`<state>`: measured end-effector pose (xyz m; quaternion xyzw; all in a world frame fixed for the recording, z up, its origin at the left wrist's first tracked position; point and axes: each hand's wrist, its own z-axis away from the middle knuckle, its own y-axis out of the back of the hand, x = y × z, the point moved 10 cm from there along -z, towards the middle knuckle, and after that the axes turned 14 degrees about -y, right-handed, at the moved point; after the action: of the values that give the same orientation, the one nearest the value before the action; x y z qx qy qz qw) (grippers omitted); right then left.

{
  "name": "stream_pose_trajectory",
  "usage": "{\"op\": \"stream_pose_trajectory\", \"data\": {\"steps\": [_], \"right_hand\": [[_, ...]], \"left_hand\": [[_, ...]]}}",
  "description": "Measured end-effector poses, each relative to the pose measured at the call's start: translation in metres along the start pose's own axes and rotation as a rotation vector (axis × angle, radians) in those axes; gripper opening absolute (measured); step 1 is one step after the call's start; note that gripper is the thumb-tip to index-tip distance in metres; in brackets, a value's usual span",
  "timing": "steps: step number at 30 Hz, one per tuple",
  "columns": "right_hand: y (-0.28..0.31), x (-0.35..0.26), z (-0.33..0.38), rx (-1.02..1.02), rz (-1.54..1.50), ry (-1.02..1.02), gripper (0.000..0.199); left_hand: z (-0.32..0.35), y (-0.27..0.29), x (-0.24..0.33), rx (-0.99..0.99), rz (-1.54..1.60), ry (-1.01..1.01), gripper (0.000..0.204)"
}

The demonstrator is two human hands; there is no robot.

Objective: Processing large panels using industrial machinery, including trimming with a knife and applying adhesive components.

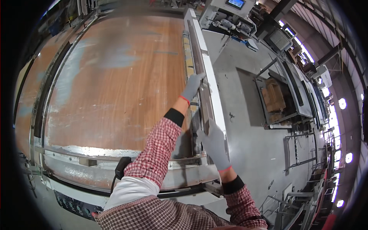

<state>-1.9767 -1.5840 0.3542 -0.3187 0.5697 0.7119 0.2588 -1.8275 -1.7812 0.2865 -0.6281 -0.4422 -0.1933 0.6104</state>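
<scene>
A long narrow strip [207, 65], white along one side and grey-brown along the other, runs down the right edge of a wood-topped machine bed [130, 84]. My left hand [193, 88], in a grey glove with a red cuff, is closed over the strip about halfway along, its fingertips partly hidden. Nearer to me, my right hand [215, 146], gloved alike, grips the strip close to its near end. Its thumb lies on the bed side, and its other fingers reach along the strip.
A metal rail [96, 150] crosses the bed's near end, with a black box-shaped device [122, 167] by my left sleeve. A control panel [74, 205] is at lower left. To the right, a framed cart [303, 96] holds cardboard [273, 96]. A machine with a screen [235, 4] stands far ahead.
</scene>
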Motion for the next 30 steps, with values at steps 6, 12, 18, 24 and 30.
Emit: {"op": "stream_pose_trajectory", "data": {"steps": [6, 12, 18, 24, 30], "right_hand": [[-0.025, 0.015, -0.061, 0.099, 0.312, -0.004, 0.045], [-0.073, 0.023, -0.069, 0.037, 0.335, -0.01, 0.039], [-0.073, 0.105, -0.093, -0.01, 0.546, -0.126, 0.053], [-0.102, 0.107, -0.079, 0.128, 0.961, -0.062, 0.067], [-0.101, 0.085, -0.008, -0.202, 1.042, 0.134, 0.056]], "left_hand": [[-0.037, 0.038, -0.071, 0.009, 0.066, 0.148, 0.024], [-0.036, 0.107, -0.053, -0.056, -0.414, -0.158, 0.026], [0.067, 0.075, -0.075, 0.113, -0.861, -0.096, 0.042], [0.14, 0.064, -0.099, 0.086, -0.636, -0.027, 0.049], [0.165, 0.083, -0.128, 0.084, -0.719, -0.012, 0.067]]}}
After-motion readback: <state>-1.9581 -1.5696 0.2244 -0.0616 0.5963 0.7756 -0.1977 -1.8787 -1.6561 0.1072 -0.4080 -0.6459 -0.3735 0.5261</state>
